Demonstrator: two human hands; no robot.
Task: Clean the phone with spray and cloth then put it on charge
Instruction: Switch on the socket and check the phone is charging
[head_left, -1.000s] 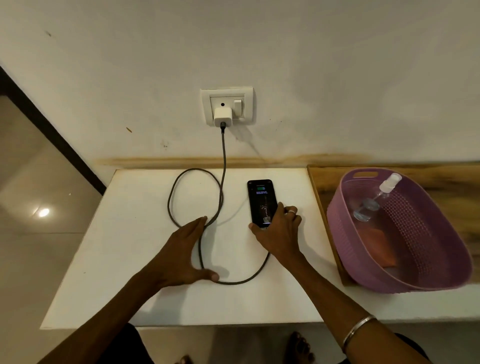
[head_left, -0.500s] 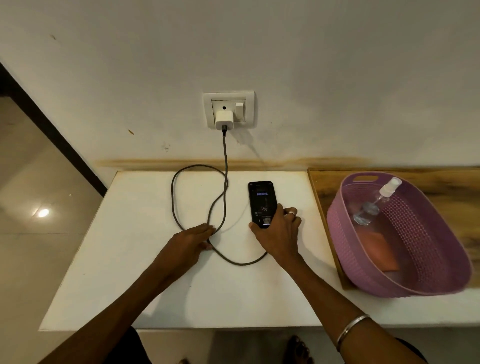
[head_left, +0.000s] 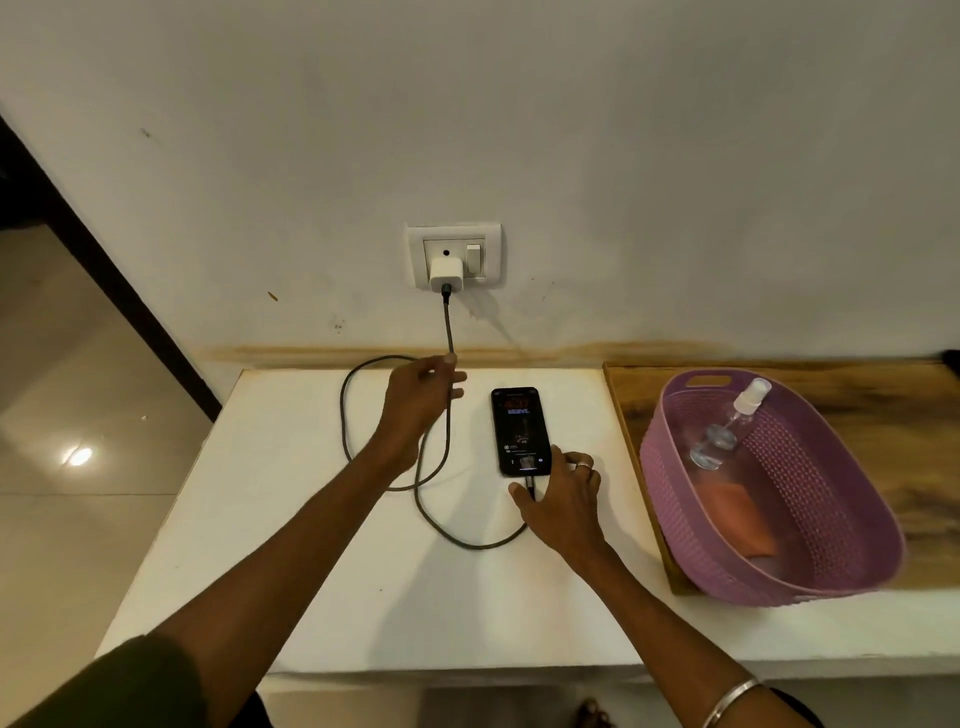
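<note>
A black phone lies flat on the white table with its screen lit. A dark charging cable is plugged into its near end and loops across the table up to a white charger in the wall socket. My right hand rests at the phone's near end, fingers around the plug. My left hand is raised near the wall and pinches the cable just below the charger. A clear spray bottle and an orange cloth lie in the purple basket.
The basket stands on a wooden board at the right of the table. The wall rises directly behind the table. A dark door frame and shiny floor tiles are at the left. The table's front edge is close to me.
My left hand lifted off the table and moved up towards the wall, taking hold of the cable near the charger. The cable loop shifted. My right hand stayed at the phone's end.
</note>
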